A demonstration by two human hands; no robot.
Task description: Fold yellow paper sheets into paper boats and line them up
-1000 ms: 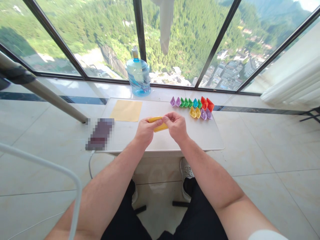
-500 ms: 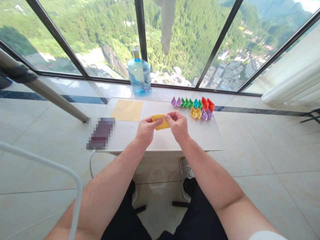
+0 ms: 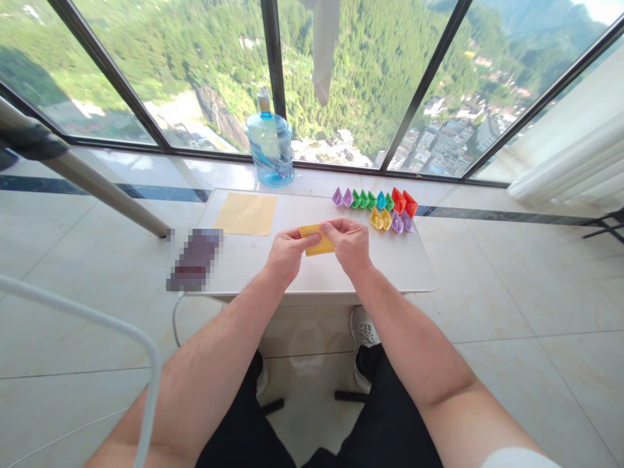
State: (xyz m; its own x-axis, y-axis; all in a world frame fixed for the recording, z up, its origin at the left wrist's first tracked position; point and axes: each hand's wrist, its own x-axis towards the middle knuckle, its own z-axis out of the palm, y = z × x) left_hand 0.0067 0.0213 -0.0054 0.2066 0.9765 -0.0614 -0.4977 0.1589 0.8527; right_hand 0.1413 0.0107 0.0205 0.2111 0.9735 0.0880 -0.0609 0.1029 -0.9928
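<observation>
Both my hands hold a folded yellow paper (image 3: 316, 239) just above the middle of a small white table (image 3: 390, 266). My left hand (image 3: 286, 255) pinches its left edge with thumb and fingers. My right hand (image 3: 349, 243) grips its right side, fingers curled over the top. A flat tan paper sheet (image 3: 246, 214) lies on the table's far left. At the far right stands a row of small folded paper boats (image 3: 374, 200) in purple, green, blue and red, with yellow and purple ones (image 3: 390, 221) in front.
A blue water jug (image 3: 270, 148) stands on the window ledge behind the table. A blurred dark object (image 3: 194, 260) lies at the table's left edge. A slanted metal pole (image 3: 82, 172) and a white tube (image 3: 97, 325) are at left. Tiled floor surrounds the table.
The yellow paper has been turned from a narrow edge-on strip to a flatter, squarer shape facing me. Both hands stayed over the table's middle.
</observation>
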